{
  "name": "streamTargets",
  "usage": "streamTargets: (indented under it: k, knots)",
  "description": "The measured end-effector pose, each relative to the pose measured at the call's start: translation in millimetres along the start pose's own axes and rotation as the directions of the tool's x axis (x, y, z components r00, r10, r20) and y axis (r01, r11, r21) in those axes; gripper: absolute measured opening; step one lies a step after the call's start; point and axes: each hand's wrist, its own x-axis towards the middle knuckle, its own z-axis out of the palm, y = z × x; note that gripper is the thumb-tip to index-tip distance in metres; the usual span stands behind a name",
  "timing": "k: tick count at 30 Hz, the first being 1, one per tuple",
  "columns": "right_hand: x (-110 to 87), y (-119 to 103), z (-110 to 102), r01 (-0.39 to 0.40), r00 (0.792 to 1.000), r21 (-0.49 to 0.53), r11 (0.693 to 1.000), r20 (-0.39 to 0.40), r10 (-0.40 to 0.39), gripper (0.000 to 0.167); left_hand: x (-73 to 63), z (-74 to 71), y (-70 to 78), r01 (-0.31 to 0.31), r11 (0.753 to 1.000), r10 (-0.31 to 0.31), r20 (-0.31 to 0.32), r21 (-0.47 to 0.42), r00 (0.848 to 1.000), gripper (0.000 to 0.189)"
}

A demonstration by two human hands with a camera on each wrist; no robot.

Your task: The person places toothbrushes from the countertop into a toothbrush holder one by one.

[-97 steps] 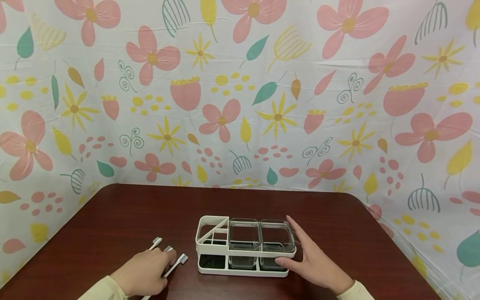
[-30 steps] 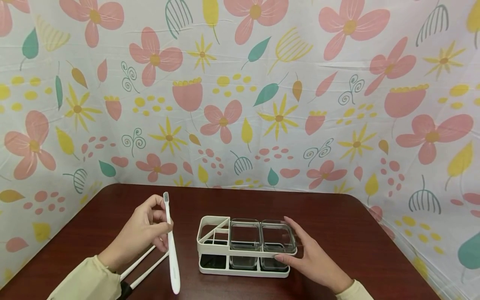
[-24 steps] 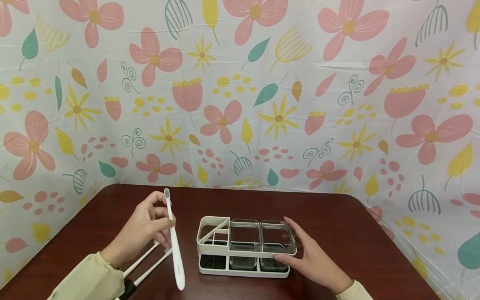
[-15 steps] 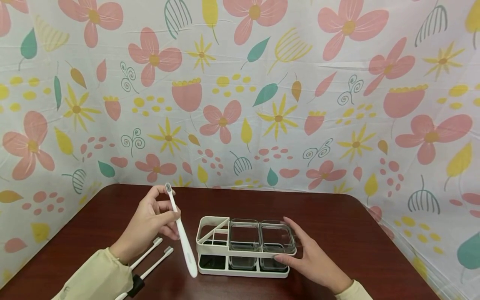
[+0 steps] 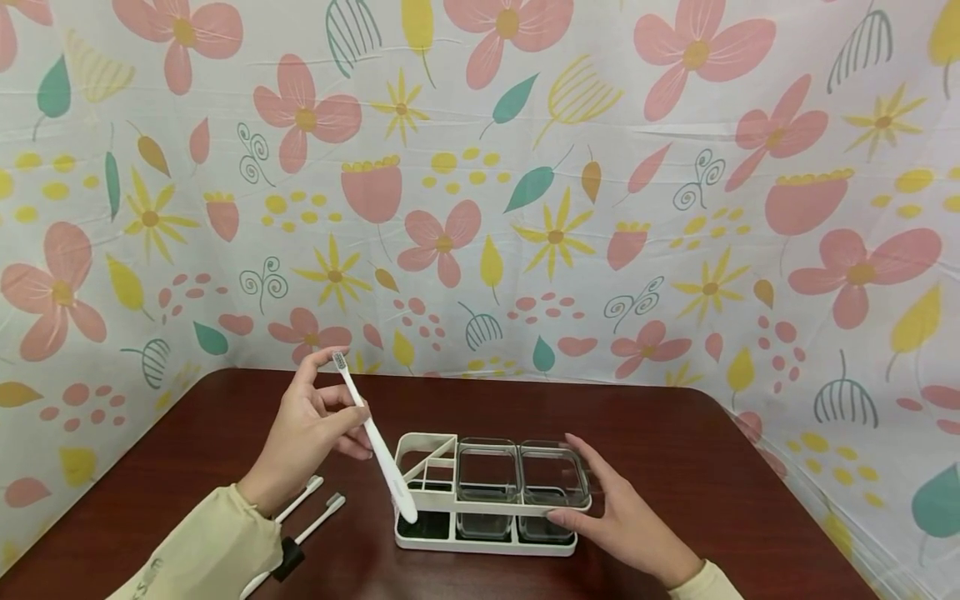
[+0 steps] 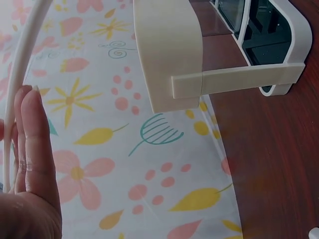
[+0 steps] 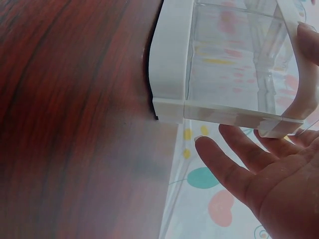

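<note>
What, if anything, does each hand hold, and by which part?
The left hand pinches a toothbrush by its shaft below the bristles; the right hand grips the holder at its right end.

A white toothbrush point(image 5: 388, 467) tilts, bristles uppermost, handle end near the upright cream compartmented holder point(image 5: 487, 505)

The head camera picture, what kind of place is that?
Perhaps a makeshift filming corner: a floral-print sheet hangs behind and beside a dark wood-look table, where a toothbrush holder stands.
</note>
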Motion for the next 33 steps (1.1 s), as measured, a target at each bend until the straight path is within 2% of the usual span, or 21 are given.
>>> streamTargets:
  k: [8,14,20,33]
  knots:
    - [0.2,0,0,0.001,1.000,-0.005,1.000,0.002,-0.001,0.091,5.7,6.9,0.3,-0.040,0.998,0.044,-0.091,0.043,0.995,0.061]
    - [-0.3,0,0,0.005,1.000,0.000,1.000,-0.003,-0.005,0.091,9.3,8.1,-2.7,-0.043,0.995,0.054,-0.129,0.085,0.990,0.058]
    - [-0.3,0,0,-0.008,1.000,0.007,1.000,0.002,0.008,0.092,13.3,9.7,-7.0,-0.058,0.995,0.069,-0.144,0.080,0.987,0.057]
    - [-0.5,-1,0,-0.034,0.999,0.009,0.999,0.009,0.034,0.093,14.3,19.6,-13.6,-0.176,0.965,0.202,-0.124,0.194,0.971,0.054]
